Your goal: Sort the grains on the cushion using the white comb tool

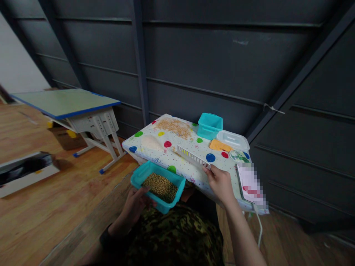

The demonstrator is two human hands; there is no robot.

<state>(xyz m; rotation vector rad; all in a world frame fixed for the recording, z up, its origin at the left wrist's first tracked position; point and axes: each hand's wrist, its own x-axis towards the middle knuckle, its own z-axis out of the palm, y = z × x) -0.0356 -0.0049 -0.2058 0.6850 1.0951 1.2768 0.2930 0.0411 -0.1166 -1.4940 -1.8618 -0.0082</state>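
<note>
My left hand [136, 202] grips the near-left rim of a turquoise plastic container [179, 190], held tilted at the table's front edge. Yellowish beans [159, 184] fill its bottom, with smaller green ones at the near side. My right hand [220, 181] is closed on the right end of a white slotted plastic tray [191, 156], seen nearly edge-on over the tabletop. Behind the tray lies a spread of pale yellow beans [177, 127]. Left of it sits a mound of fine whitish grain [152, 142].
On the dotted tablecloth [183, 170] stand another turquoise container [210, 125], a clear lid [233, 140], an orange cloth [220, 145] and a round green-and-white item [239, 156]. A tablet-like device [251, 184] with a cable lies right. A green-topped desk [69, 101] stands left; a dark wall rises behind.
</note>
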